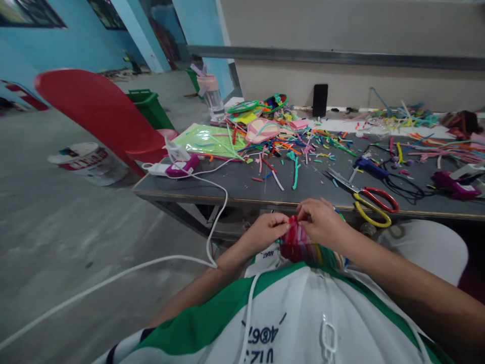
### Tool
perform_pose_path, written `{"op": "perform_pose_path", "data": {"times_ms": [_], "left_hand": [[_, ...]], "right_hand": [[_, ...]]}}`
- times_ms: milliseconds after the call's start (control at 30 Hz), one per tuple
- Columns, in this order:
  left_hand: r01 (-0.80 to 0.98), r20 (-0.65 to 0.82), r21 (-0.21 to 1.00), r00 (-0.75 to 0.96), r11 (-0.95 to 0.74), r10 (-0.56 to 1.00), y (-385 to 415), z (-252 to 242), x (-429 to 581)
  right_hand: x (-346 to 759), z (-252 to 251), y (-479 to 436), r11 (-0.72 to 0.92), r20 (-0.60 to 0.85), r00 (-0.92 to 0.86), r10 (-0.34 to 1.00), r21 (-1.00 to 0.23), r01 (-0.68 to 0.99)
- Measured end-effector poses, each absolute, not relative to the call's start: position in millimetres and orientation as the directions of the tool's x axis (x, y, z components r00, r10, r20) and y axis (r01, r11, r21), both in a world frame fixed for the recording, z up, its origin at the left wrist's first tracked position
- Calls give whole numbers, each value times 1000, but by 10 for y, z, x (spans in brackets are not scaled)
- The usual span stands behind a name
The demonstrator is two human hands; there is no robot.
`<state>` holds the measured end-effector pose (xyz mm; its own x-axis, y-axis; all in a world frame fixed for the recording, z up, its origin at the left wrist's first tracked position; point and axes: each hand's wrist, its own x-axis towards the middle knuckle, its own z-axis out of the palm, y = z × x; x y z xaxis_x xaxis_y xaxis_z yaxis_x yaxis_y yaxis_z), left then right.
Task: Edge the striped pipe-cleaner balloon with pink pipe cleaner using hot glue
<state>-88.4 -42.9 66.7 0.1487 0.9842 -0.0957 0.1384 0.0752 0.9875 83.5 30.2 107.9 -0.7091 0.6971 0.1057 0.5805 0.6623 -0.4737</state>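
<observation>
"Talk me through the fingers, quickly!"

"Here we go: my left hand (265, 231), low centre of the frame, has thumb and forefinger together, pinching the top edge of a striped piece (297, 237) of red, pink and yellow. My right hand (320, 218) comes in from the right, thumb and forefinger closed on that same edge, right beside the left fingertips!"

"Both clamped, then. The other right fingers?"

"Curled, partly behind the back of my hand; how they sit, I can't tell."

"And where's the piece?"

"Bottom centre, above my lap, just below the edge of the grey bench (246, 192)."

"Anything in the way?"

"A white cable (223, 202)! It drops off the bench at left centre and bends against my left forearm, then sweeps to the lower left."

"What's up on the bench?"

"Scissors (373, 205) at right of centre, blades spread, red and yellow handles over the near edge. Behind them, a blue-handled tool (373, 167). Cut coloured stems (295, 172) scatter across the middle, a black phone (320, 100) stands upright at upper centre, and a clear bottle (214, 101) with a pink lid is left of it!"
</observation>
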Motion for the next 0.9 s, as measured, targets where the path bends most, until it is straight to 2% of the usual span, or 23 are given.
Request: {"op": "perform_pose_path", "data": {"times_ms": [100,400,700,800,900], "left_hand": [[171,-91,983,130,68,987,-431,672,-870],[173,-116,981,133,92,984,-455,728,-855],[78,-158,986,115,149,981,-443,675,-839],[23,-159,987,146,158,976,-437,689,-889],[-83,-144,984,145,157,979,-439,741,-981]], "right_hand": [[822,1075,331,635,65,-700,711,-486,600],[786,1194,311,609,25,-658,752,-407,681],[690,1147,325,673,80,-695,715,-351,651],[723,1233,377,696,95,-738,668,-431,574],[958,1400,512,714,261,-715,648,-536,451]]}}
